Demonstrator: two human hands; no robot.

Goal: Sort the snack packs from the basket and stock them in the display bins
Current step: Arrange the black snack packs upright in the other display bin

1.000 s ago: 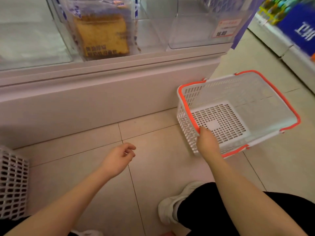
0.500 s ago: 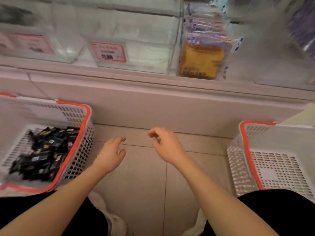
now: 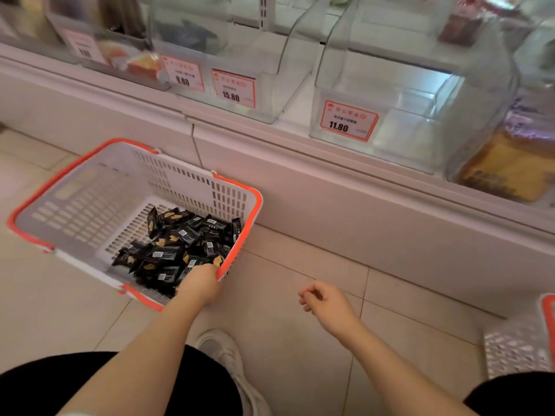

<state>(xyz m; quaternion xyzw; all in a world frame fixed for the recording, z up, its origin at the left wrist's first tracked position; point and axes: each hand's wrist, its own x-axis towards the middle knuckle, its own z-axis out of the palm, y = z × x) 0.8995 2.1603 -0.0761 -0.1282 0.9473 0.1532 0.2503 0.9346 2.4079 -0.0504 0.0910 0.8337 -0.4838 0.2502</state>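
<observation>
A white basket with an orange rim stands on the floor at the left, below the display shelf. Several black snack packs lie heaped in its near right part. My left hand is at the basket's near right corner, fingers curled over the rim; the fingertips are hidden inside. My right hand hovers over the floor tiles to the right, fingers loosely curled, holding nothing. Clear display bins line the shelf above: one tagged 11.80 and one tagged 15.80.
A second white basket shows at the right edge. Bagged bread fills a bin at the far right. My white shoe and black-clad knees are at the bottom. The shelf's white base runs behind the basket.
The view swung left from the empty basket to the one with packs. My right hand let go of the empty basket's rim. My left hand reached to the full basket's corner.
</observation>
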